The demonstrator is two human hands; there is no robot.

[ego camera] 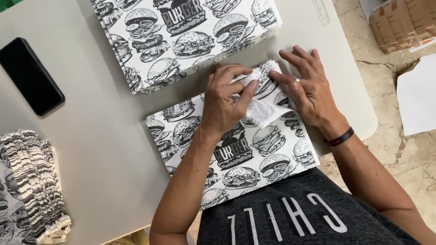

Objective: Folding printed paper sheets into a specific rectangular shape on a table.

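While a grey table (103,161) carries a stack of printed sheets (186,32), one printed paper sheet (241,162) is laid at the near edge. Its far corner is folded and pinched by the left hand (224,104); the right hand (310,88) is pressed flat beside it, apparently open. A black phone (29,76) is placed well apart.

Black-and-white burger drawings cover the paper sheet (241,156), its folded corner showing a plain white underside, and the same print runs over the stack (186,32) and the fanned pile (20,190). The table (102,146) is pale grey-beige, the phone (29,76) glossy black. A black wristband (339,138), and a dark grey shirt (296,219) with white lettering.
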